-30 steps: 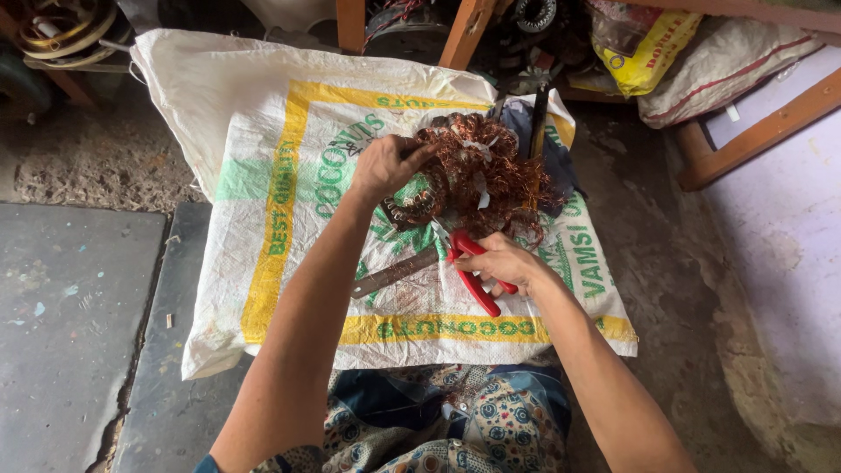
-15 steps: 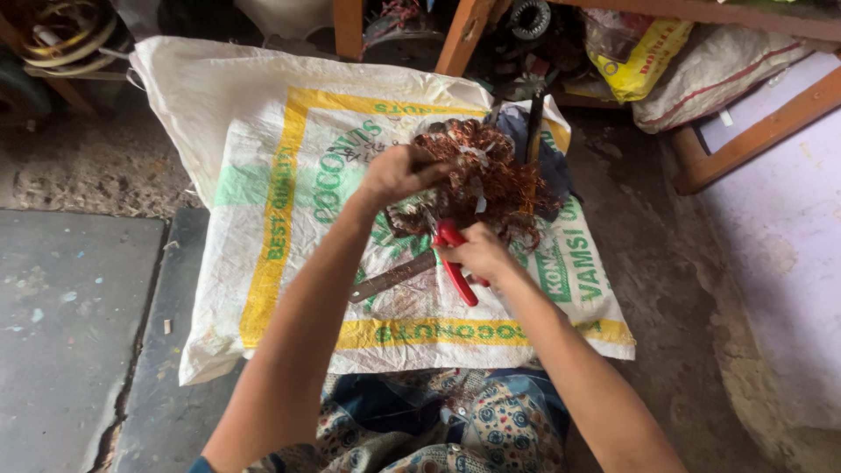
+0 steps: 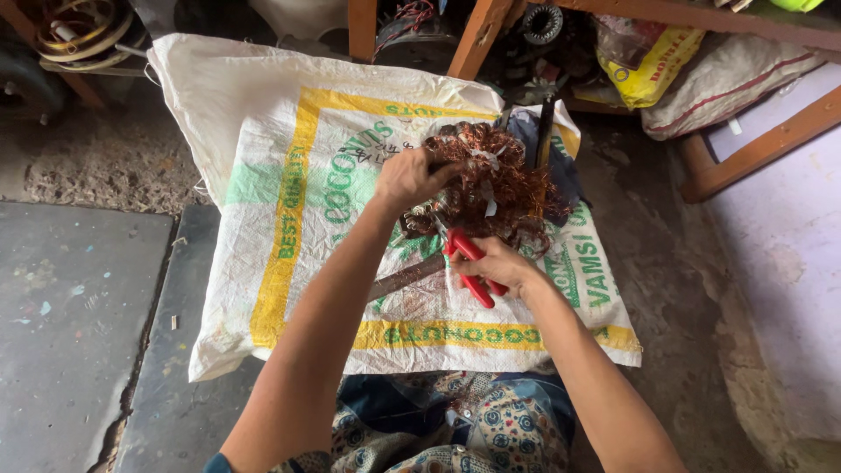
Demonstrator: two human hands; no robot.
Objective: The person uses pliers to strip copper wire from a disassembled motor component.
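Observation:
A tangled bundle of copper wire windings (image 3: 499, 180) rests on a white woven sack (image 3: 289, 166) with yellow and green print, spread on the floor. My left hand (image 3: 410, 178) grips the left side of the bundle. My right hand (image 3: 495, 263) is closed around red-handled cutters (image 3: 470, 267) whose jaws point into the lower edge of the wire. A flat rusty metal blade (image 3: 403, 278) lies on the sack just below my left forearm.
A dark cloth and a black tool (image 3: 545, 131) lie behind the bundle. Wooden legs (image 3: 477, 35), a yellow bag (image 3: 648, 66), a grey sack (image 3: 727, 83) and wire coils (image 3: 83, 31) crowd the back. A wooden frame (image 3: 753, 149) stands at right. Patterned clothing (image 3: 438, 429) covers my lap.
My right hand with the red cutters has moved up and left, closer into the wire bundle. My left hand stays gripped on the bundle.

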